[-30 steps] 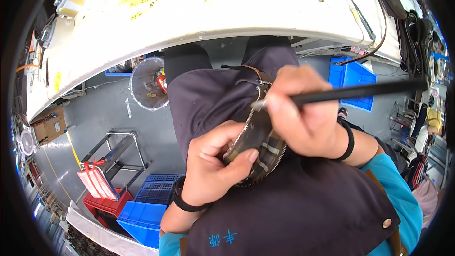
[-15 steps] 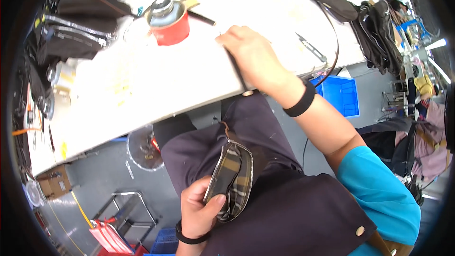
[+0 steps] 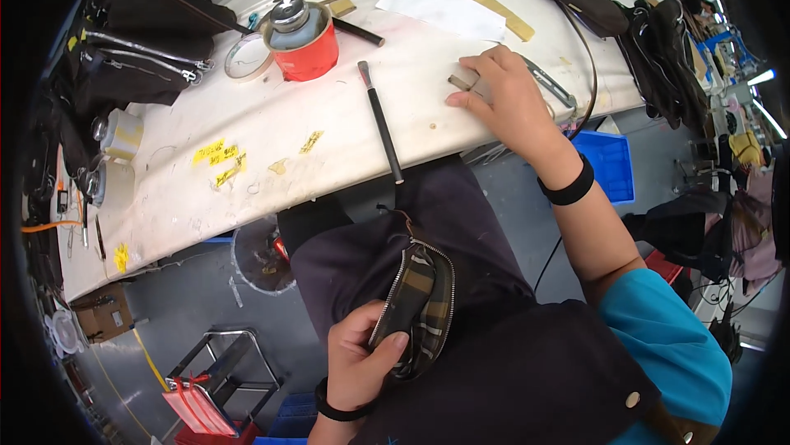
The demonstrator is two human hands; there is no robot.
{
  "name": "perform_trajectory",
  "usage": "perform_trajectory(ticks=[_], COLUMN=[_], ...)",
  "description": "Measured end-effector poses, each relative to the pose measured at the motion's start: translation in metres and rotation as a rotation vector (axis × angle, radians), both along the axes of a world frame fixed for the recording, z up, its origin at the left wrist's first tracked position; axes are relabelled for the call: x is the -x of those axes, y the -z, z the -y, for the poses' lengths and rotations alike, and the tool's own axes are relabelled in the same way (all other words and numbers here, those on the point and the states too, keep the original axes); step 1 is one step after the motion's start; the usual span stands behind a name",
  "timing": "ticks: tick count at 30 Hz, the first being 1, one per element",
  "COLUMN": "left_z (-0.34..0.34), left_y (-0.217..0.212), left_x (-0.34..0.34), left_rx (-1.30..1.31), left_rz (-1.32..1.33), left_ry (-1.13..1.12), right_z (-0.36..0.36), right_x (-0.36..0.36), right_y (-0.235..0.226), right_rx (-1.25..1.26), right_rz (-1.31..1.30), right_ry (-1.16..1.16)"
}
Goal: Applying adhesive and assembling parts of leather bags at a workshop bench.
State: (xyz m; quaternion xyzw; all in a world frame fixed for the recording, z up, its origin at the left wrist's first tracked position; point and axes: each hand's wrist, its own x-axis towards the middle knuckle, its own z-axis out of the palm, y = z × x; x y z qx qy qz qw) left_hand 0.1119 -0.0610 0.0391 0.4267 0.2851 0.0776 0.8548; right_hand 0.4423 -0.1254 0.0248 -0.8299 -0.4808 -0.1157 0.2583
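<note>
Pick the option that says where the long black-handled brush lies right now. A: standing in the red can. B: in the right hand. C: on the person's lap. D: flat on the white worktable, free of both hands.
D: the long black-handled brush lies flat on the white worktable, apart from the right hand, while the left hand holds a plaid zippered pouch.

Brush (image 3: 381, 124) on table (image 3: 247, 132), right of can (image 3: 301, 39).
</note>
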Motion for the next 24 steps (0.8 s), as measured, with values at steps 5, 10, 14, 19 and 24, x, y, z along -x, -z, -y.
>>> perform_trajectory(ticks=[5, 10, 14, 19, 24], left_z=[0.002, 0.005, 0.008, 0.007, 0.01], left_y=[-0.001, -0.001, -0.007, -0.005, -0.007], left_x=[0.003, -0.001, -0.004, -0.003, -0.003], left_rx=[-0.043, 0.008, 0.032, -0.023, -0.108], left_rz=[0.009, 0.027, 0.049, 0.051, 0.04], left_ry=[-0.014, -0.022, -0.074, -0.077, -0.066], right_z=[-0.005, -0.006, -0.008, 0.012, 0.033], right_x=[-0.015, -0.032, -0.016, 0.058, 0.142], right_y=[0.011, 0.008, 0.011, -0.029, -0.06], right_rx=[0.078, 0.166, 0.135, 0.034, 0.004], right_rz=[-0.161, -0.308, -0.282, -0.572, -0.785], right_ry=[-0.001, -0.002, 0.04, -0.186, -0.69])
